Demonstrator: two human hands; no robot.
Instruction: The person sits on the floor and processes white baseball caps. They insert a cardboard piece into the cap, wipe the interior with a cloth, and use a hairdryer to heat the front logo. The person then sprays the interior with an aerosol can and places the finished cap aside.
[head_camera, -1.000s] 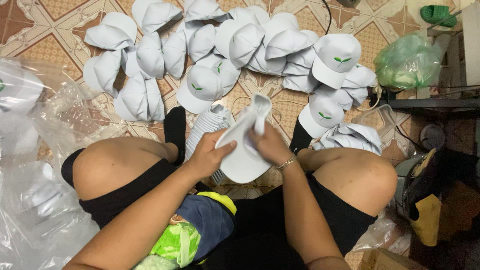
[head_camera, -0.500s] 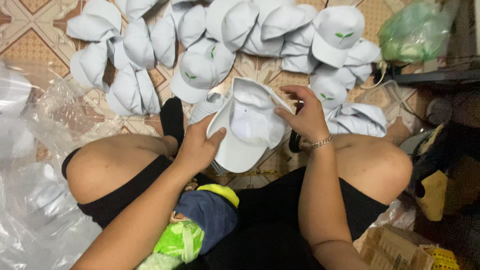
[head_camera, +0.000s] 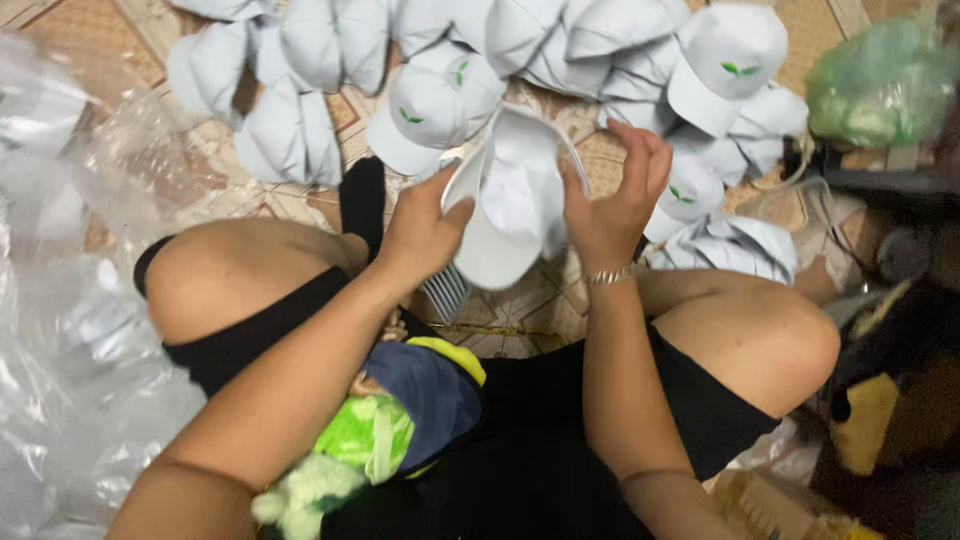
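Two hands are closed on one white cap (head_camera: 510, 205), which is held up over the floor (head_camera: 530, 310) between the knees, its hollow inside turned toward the camera. The left hand (head_camera: 425, 232) is wrapped around the cap's left edge, thumb pressed against the inside. The right hand (head_camera: 610, 195) is clamped on the cap's right side, fingers (head_camera: 645, 160) raised and slightly curled along the rim; a thin bracelet (head_camera: 608, 276) is worn on that wrist. Just below the cap, a stack of nested white caps (head_camera: 445, 290) is seen on the tiled floor, partly hidden by the left hand. Beyond the hands, many more white caps (head_camera: 440, 95) with small green leaf marks are spread over the floor in a loose heap. Crumpled clear plastic (head_camera: 70, 300) lies at the left, beside the left knee. A green bag (head_camera: 880, 85) is set at the upper right, well apart from the hands. A blue, yellow and green cloth (head_camera: 400, 410) is rested in the lap.
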